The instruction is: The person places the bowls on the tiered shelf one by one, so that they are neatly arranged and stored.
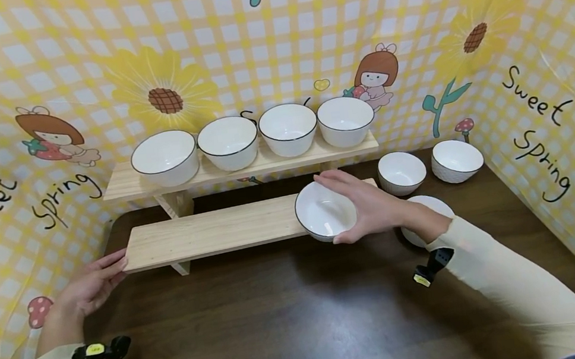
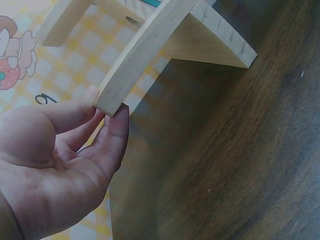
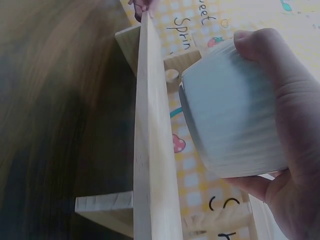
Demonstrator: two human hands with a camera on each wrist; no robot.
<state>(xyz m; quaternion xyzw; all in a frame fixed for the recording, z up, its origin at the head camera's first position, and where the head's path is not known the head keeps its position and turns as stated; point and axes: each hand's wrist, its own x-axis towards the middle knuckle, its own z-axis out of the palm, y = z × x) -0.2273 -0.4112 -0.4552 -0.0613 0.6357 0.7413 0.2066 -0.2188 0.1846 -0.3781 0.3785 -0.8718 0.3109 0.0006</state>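
Note:
My right hand [image 1: 373, 202] grips a white bowl [image 1: 324, 212] with a dark rim by its sides, thumb and fingers spread around it. The bowl is over the right part of the lower board of a two-tier wooden shelf [image 1: 208, 232]. In the right wrist view, the bowl's ribbed outer wall [image 3: 230, 110] shows tilted, apart from the board's edge. At the left end of that same board, my left hand [image 1: 90, 284] pinches the wood between thumb and fingers. The left wrist view shows the fingertips [image 2: 120, 117] under the board's end.
Several white bowls [image 1: 229, 142] stand in a row on the upper board [image 1: 121, 185]. To the right on the dark wooden table [image 1: 262, 320] are three more bowls [image 1: 457, 160], one partly hidden by my right forearm. Yellow checked cloth [image 1: 271, 44] surrounds the table's back and sides.

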